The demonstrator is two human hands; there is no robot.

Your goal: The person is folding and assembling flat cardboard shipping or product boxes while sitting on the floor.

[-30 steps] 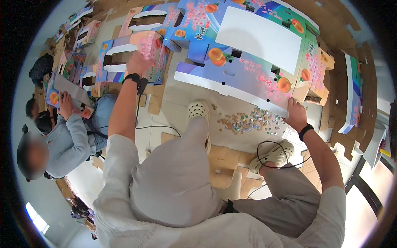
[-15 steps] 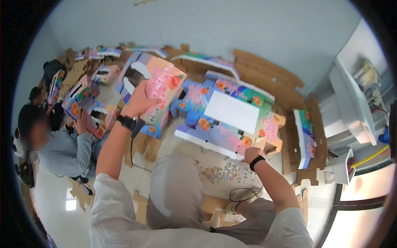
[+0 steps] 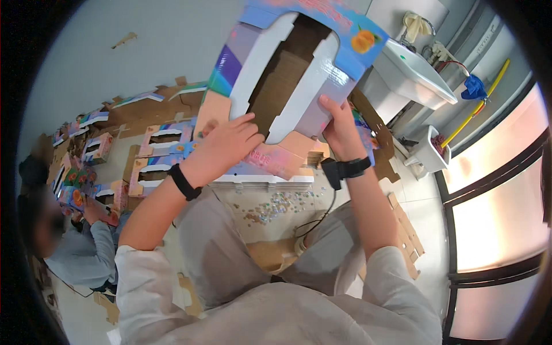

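Note:
A colourful printed cardboard box (image 3: 233, 54) is raised in front of me and tilted, with a long opening between white-edged inner flaps. My right hand (image 3: 342, 129) grips its lower right side, thumb on the printed face and the other fingers hidden behind. My left hand (image 3: 224, 144) is at the lower left corner, back of the hand up. Its fingers bend over the peach-coloured end toward the edge of the opening, and the thumb is hidden. Under the box, a stack of flat printed cardboard sheets (image 3: 261, 184) shows its white edge near my knees.
Small loose pieces (image 3: 276, 207) are scattered on the floor between my legs. Several folded boxes (image 3: 152, 175) stand to the left, near a seated person in a grey sleeve (image 3: 86, 256). A white sink (image 3: 422, 72) and bin (image 3: 428, 152) are at the right.
The box has moved from the left to in front of me, raised and turned so its opening faces me. My right hand has left the sheet stack and now grips the box; the view has shifted right.

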